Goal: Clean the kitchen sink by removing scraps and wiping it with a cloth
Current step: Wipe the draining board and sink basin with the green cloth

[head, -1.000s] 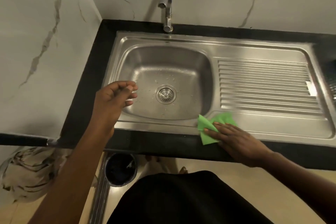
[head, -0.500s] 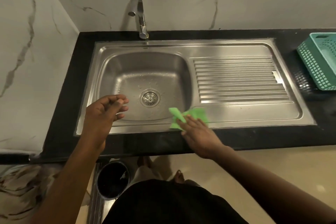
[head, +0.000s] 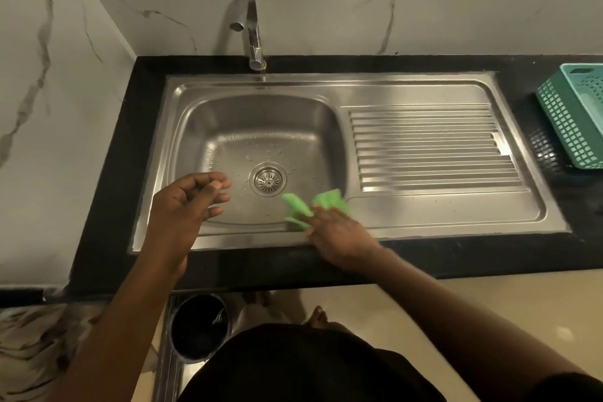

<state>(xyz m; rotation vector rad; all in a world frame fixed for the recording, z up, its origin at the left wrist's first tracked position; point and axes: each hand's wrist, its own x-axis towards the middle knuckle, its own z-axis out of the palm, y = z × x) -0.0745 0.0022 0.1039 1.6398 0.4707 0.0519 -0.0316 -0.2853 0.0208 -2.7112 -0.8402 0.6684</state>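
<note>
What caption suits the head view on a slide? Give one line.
Right hand presses a green cloth on the sink rim while the left hand hovers.

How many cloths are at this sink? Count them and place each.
1. A green cloth lies under the right hand on the sink's front rim, at the basin's near right corner. The left hand holds none.

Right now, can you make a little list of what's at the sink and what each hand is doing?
sink: steel, water drops in the basin
drain: no scraps showing
left hand: fingers curled, held over the basin's near left edge
right hand: pressing the green cloth on the front rim
tap: no water running
basket: teal, on the counter at right
</note>
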